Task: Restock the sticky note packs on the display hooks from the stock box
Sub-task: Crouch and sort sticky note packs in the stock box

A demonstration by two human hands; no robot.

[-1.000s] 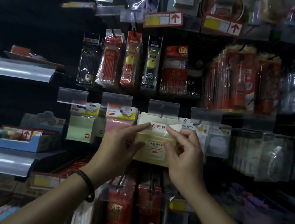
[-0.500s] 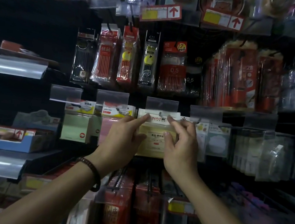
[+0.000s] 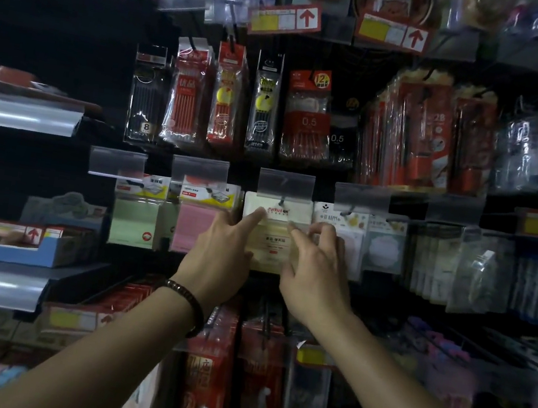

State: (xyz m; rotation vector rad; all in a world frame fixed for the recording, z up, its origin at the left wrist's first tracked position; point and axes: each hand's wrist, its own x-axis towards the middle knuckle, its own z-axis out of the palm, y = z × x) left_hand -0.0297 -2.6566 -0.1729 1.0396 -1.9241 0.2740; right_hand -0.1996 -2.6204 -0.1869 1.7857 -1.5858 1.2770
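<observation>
The yellow sticky note pack [image 3: 273, 239] hangs on its hook [image 3: 281, 201], framed by both hands. The left hand [image 3: 218, 262] has its fingers spread: the straight index finger [image 3: 255, 217] presses on the pack's white header card, and the thumb lies against the lower left of its face. The right hand [image 3: 317, 280] has its fingers [image 3: 320, 233] curled at the pack's right edge, with index tip and thumb on the front. Whether they actually pinch it, I cannot tell.

Just above the fingertips sits a clear label holder [image 3: 286, 183]. Left of the left fingers hang a pink pack [image 3: 193, 227] and then a green pack [image 3: 134, 219]. Right of the right fingers hang white note packs [image 3: 382, 247]. Pen packs [image 3: 264, 106] hang in the row above. A dark bracelet [image 3: 193, 304] circles the left wrist.
</observation>
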